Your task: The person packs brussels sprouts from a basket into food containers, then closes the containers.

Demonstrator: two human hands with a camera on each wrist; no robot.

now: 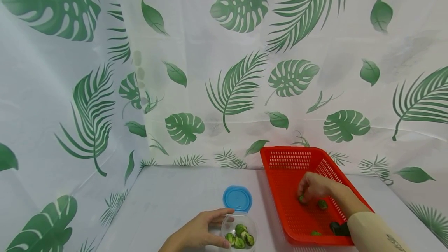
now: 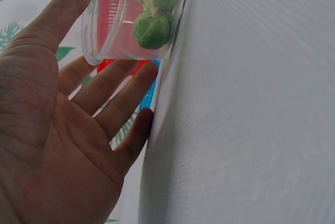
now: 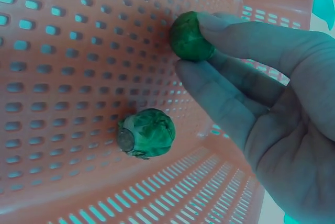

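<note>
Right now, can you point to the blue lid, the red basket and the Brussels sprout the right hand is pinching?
Blue lid (image 1: 237, 198): head view, middle of its flat face.
Red basket (image 1: 290, 161): head view, its far slotted wall.
Pinched Brussels sprout (image 3: 186, 37): right wrist view, its uncovered rounded side.

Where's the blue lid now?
In the head view, the lid lies on the table, just beyond the tub and left of the basket.

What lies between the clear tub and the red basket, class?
In the head view, only a bare strip of white tabletop lies between the clear tub and the red basket.
</note>
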